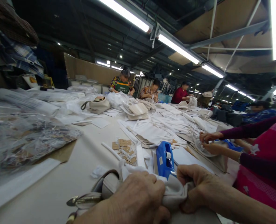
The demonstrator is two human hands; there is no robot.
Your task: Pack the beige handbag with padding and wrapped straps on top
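Observation:
A pale beige handbag (176, 196) lies at the table's front edge, partly covered by my hands. My left hand (138, 194) is closed on its fabric. From the other side, my right hand (195, 183) pinches the folded edge between thumb and fingers. A brass-coloured zip (91, 200) and a dark-edged strap (107, 175) show left of my left hand. Just beyond the bag stands a blue plastic dispenser (164, 158), apparently for tape. Brown cardboard tags with white strings (125, 149) lie beyond my left hand.
White and beige sheets (166, 121) are heaped along the table (89, 161). Clear plastic bags (30, 130) fill the left side. A finished-looking beige bag (97, 105) sits farther back. At right, a co-worker's hands (210, 141) handle pale material; several people work beyond.

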